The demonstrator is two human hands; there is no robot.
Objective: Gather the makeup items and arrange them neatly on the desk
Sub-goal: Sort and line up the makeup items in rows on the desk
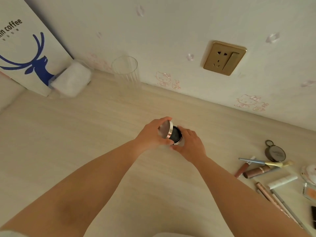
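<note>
At mid-desk (pixel 102 134), toward the wall edge: one round compact (pixel 176 134), lid (pixel 164 130) swung up on its hinge, dark inner face showing. Held between both hands. Left hand (pixel 150 135): fingers curled round the lid rim, thumb low at the hinge side. Right hand (pixel 192 142): fingers wrapped about the base from the right; fingertips hidden behind the case.

Toward the right edge of the desk, loosely scattered: round tin with ring (pixel 275 152); blue-handled brush (pixel 263 162) lying across a lip gloss (pixel 242 169) and touching a lipstick (pixel 257 171); pale tube (pixel 282 181); slim pencils (pixel 277 199) lying side by side; small palette (pixel 310 191), cut off by the frame.

Along the wall edge, left to centre: coffee bag (pixel 30 53), wrapped white pack (pixel 71 79) just beside it, ribbed clear glass (pixel 126 71) upright.

Step in hand, as judged: closing the compact before placement. Advised: base kept steady in the right hand, lid pressed down evenly by the left until seated, fingertips kept clear of the closing gap. Then set flat, square to the wall edge, with room left alongside for the scattered lot.
</note>
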